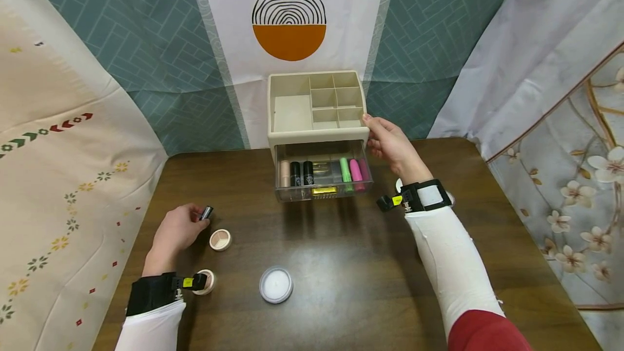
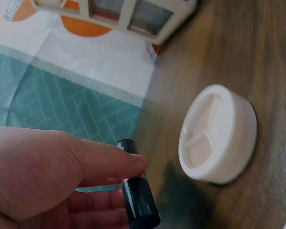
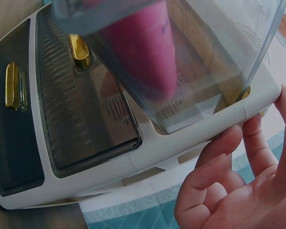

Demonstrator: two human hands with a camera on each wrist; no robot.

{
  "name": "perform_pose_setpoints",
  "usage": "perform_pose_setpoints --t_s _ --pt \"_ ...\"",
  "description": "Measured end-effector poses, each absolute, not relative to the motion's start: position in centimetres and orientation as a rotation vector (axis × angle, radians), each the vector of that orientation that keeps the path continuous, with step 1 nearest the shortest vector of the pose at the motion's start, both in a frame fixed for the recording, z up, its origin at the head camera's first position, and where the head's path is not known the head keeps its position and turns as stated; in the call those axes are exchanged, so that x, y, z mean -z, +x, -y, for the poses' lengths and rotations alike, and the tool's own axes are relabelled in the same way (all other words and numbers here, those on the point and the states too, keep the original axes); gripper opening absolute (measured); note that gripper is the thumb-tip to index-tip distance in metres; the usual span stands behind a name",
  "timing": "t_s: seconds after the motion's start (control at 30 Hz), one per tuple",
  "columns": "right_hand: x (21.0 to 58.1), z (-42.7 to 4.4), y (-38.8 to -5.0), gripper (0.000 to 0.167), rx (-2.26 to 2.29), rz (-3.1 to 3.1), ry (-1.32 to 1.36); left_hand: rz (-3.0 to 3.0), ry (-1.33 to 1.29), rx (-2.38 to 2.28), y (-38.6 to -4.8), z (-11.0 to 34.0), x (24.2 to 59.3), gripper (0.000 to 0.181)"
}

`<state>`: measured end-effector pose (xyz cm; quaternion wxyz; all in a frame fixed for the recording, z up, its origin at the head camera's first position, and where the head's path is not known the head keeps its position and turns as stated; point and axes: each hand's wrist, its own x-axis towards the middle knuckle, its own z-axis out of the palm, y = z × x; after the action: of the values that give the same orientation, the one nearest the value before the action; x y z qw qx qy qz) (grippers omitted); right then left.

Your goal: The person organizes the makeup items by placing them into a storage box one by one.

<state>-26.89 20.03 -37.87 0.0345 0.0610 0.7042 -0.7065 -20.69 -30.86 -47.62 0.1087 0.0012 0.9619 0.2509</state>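
My left hand (image 1: 179,227) pinches a small black tube (image 1: 207,213) between thumb and fingers at the table's left; the left wrist view shows the glossy tube (image 2: 139,195) held upright-slanting beside a round compact (image 2: 219,133). My right hand (image 1: 392,145) rests at the right side of a cream organizer (image 1: 319,135), its fingers touching the edge. The organizer's clear top drawer (image 1: 324,191) is pulled out and holds several tubes, among them black, green and pink (image 1: 356,171) ones. In the right wrist view, fingers (image 3: 224,143) touch the organizer's side by the drawer.
Two round compacts, one (image 1: 220,240) near my left hand and one (image 1: 207,281) partly behind the wrist camera, lie on the wooden table (image 1: 341,286). A round white-topped container (image 1: 275,285) stands near the front middle. A white item is partly hidden behind my right wrist. Curtains hang behind.
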Motion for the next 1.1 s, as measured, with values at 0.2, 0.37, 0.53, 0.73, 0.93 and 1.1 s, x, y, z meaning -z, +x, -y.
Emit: perform_pose_setpoints --t_s 0.2,0.37,0.53,0.73,0.93,1.1 --pt "37.7 -20.1 -26.8 0.044 2.143 -2.183 0.202 -2.931 0.022 -0.832 -20.7 29.9 46.6 0.034" --pt "37.7 -20.2 -26.9 0.045 2.140 -2.178 0.206 -2.983 0.026 -0.935 -20.4 28.4 44.9 0.035" --pt "37.8 -20.2 -26.9 0.041 2.152 -2.168 0.214 -2.943 0.079 -1.119 -20.1 26.5 42.3 0.040" --pt "37.9 -20.0 -26.7 0.038 2.168 -2.153 0.217 -2.861 0.184 -1.311 -19.5 23.8 38.4 0.047" --pt "37.9 -19.8 -26.7 0.039 2.166 -2.155 0.198 -2.723 0.289 -1.537 -19.5 19.8 34.2 0.050" --pt "37.8 -19.9 -26.8 0.043 2.171 -2.150 0.195 -2.639 0.435 -1.570 -20.1 15.4 31.6 0.056"
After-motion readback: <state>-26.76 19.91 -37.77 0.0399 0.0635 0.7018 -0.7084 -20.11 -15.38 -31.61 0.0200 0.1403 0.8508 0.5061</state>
